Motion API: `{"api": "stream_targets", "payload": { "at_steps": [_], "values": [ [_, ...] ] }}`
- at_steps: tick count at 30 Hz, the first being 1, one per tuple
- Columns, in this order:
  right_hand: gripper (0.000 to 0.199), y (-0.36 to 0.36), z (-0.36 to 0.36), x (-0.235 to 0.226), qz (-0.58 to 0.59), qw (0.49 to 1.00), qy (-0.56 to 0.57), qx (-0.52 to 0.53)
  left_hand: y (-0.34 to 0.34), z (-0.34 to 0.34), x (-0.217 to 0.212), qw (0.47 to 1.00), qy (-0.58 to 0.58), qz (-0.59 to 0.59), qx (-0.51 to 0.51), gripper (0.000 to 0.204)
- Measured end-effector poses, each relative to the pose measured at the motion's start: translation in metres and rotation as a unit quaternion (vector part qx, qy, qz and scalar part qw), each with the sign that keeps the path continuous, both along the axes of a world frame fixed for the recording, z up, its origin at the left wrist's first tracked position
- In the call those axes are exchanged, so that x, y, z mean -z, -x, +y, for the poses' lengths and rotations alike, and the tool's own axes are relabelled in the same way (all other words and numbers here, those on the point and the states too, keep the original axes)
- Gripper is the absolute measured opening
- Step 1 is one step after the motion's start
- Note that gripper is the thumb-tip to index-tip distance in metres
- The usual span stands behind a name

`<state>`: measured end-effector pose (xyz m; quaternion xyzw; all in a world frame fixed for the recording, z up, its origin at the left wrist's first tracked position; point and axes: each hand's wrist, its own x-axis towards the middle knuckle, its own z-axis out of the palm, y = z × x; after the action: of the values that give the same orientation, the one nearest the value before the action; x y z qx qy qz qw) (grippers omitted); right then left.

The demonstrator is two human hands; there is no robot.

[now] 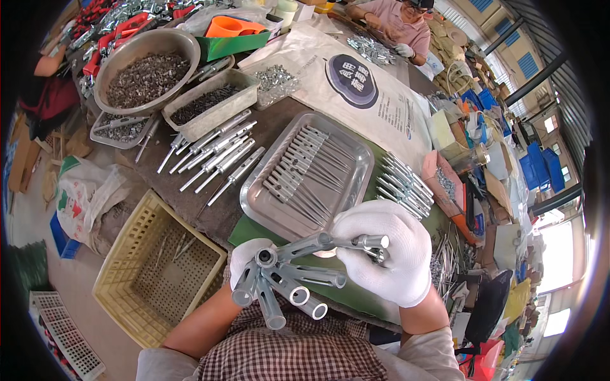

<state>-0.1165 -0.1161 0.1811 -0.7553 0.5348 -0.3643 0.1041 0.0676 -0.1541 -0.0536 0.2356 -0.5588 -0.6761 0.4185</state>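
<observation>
My left hand (246, 259), in a white knit glove, is closed round a fanned bunch of slotted metal tubes (269, 303); their open round ends point toward me. My right hand (386, 257), gloved the same way, pinches a thin metal rod piece (363, 242) with a round end. That piece lies in line with one tube of the bunch, but whether it enters the tube I cannot tell. Small shiny bits show under the right fingers, too hidden to name. Just beyond my hands is a steel tray (254, 202) with rows of pointed metal rods (298, 184).
Finished-looking metal rods (219, 155) lie left of the tray, more rods (403, 187) right. Behind stand a steel bowl (190, 54) of small parts and a plastic bin (244, 101) of dark pins. A yellow crate (114, 279) sits lower left. Across the table, a person (406, 28) works.
</observation>
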Motion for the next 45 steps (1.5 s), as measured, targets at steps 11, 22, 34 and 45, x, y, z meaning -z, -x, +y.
{"api": "stream_targets", "payload": {
  "at_steps": [11,22,34,45],
  "values": [
    [0.026,0.007,-0.006,0.004,-0.075,0.990,-0.109,-0.049,-0.002,-0.001,-0.006,1.000,0.018,0.008,0.014,0.029],
    [0.024,0.008,-0.031,0.019,-0.125,0.982,-0.071,-0.126,-0.003,-0.001,-0.024,0.971,-0.228,0.067,0.017,0.011],
    [0.016,-0.007,-0.070,0.108,0.230,0.958,-0.153,0.072,-0.004,-0.002,-0.019,0.994,-0.056,-0.097,0.007,0.016],
    [0.020,-0.018,-0.072,0.109,0.171,0.951,-0.231,0.113,-0.003,-0.001,-0.008,0.871,-0.391,0.273,0.119,0.015]
  ]
}}
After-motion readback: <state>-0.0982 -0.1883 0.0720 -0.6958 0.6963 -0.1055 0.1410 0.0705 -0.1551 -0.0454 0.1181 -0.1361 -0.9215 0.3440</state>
